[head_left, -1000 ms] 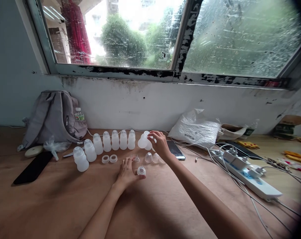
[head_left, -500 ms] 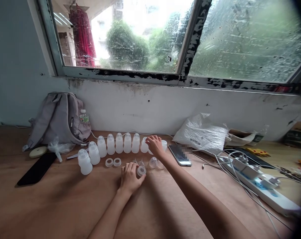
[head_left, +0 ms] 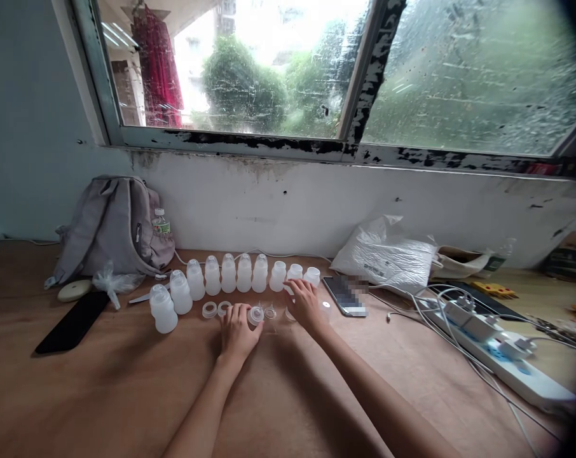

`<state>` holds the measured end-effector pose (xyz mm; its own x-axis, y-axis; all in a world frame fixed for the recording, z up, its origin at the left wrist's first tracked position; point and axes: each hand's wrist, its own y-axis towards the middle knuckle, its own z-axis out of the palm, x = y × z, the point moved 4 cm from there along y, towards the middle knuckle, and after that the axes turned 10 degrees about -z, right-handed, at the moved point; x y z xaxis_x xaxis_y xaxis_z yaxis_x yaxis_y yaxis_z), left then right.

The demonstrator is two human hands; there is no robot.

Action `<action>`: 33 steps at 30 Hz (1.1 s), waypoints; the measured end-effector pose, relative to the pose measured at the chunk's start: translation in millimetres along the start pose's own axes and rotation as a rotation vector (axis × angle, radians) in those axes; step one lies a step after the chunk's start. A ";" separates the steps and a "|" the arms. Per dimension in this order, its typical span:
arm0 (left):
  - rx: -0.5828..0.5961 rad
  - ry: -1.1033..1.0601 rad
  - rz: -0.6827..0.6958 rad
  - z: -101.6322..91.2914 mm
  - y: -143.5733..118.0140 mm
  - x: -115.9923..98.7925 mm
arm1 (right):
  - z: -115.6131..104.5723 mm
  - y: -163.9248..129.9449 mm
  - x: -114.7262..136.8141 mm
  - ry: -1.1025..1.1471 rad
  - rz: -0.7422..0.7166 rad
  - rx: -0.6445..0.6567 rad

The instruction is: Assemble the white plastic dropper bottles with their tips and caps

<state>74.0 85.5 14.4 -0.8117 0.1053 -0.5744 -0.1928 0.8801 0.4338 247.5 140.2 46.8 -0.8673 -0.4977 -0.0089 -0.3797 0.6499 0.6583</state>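
My left hand (head_left: 239, 329) is closed, thumb and fingers around a clear ring with a teat-like centre (head_left: 256, 315), low over the table. My right hand (head_left: 306, 304) is bent over some clear dome caps (head_left: 290, 313), its fingers apart and in front of the open-necked bottles (head_left: 278, 275). Whether its fingertips touch anything is unclear. A small teat (head_left: 269, 312) lies between the hands. Two white rings (head_left: 210, 310) are beside my left hand, one partly covered by it. Several frosted baby bottles with clear domed caps (head_left: 228, 273) stand upright in a curved row behind.
A black phone (head_left: 71, 323) and a grey backpack (head_left: 111, 229) are at the left. On the right are another phone (head_left: 345, 297), a white plastic package (head_left: 386, 254) and a power strip (head_left: 512, 362) with tangled cables. The wall and window are behind the table.
My left hand has shifted left with the clear ring. My right hand has come back from the open bottles toward me and now covers part of the clear caps.
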 end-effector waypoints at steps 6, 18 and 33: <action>-0.004 0.026 0.010 0.7 -1.1 0.3 | 4.5 -46.7 -6.7 -0.081 0.057 0.059; 0.007 -0.030 0.091 -1.7 -3.8 -7.1 | -13.5 -49.6 11.0 0.201 0.096 -0.039; 0.037 -0.040 0.351 7.1 -12.3 -17.9 | 16.3 -53.5 58.1 0.629 0.167 -0.054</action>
<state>94.8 76.1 14.4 -0.8028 0.4217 -0.4216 0.1148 0.8031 0.5847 212.2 85.8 -1.2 -0.5535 -0.6440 0.5280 -0.2253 0.7262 0.6495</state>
